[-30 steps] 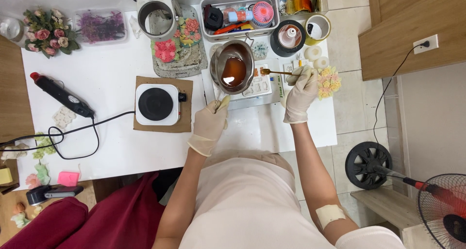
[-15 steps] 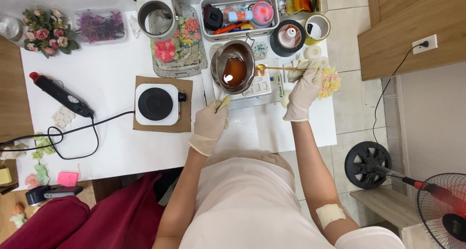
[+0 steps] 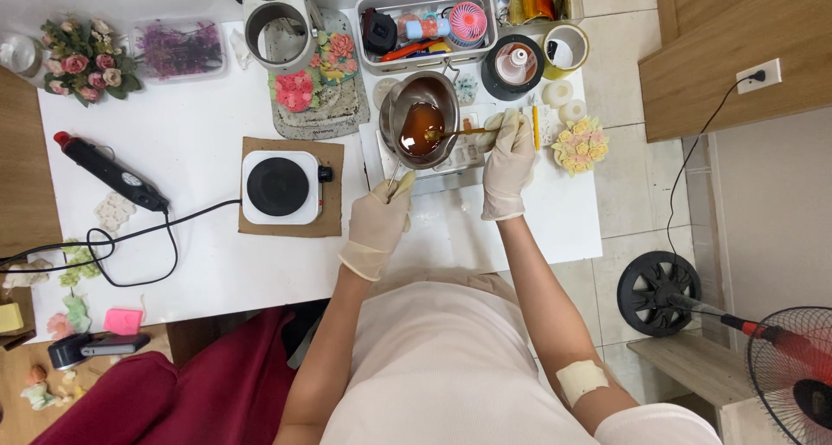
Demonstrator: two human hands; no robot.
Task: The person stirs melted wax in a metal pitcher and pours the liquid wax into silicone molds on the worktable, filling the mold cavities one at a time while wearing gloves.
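Now, from left to right:

Heat tool: the black heat tool with a red tip point(image 3: 108, 172) lies at the left of the white table point(image 3: 199, 263), its cable curling toward the table edge — no change against the earlier pictures.

Hot plate: the small white hot plate point(image 3: 279, 186) sits on its brown mat, empty on top, same place as before.

Left hand: the gloved left hand point(image 3: 379, 222) is closed around the handle of the metal pot point(image 3: 422, 124) and holds it steady; the grip looks the same as one second ago.

Pot: it stands on the tray behind the hot plate, filled with amber liquid, not moved.

Spoon: the thin spoon point(image 3: 455, 134) has its tip in the liquid now — earlier it was lying more to the right, over the pot rim.

Right hand: the gloved right hand point(image 3: 510, 162) pinches the spoon's end; it has shifted a little left, toward the pot.

Meaning: I judge the work is at stirring or scooping the liquid.

Yellow flower cluster: the yellow flower cluster point(image 3: 580, 145) rests at the right table edge, untouched.
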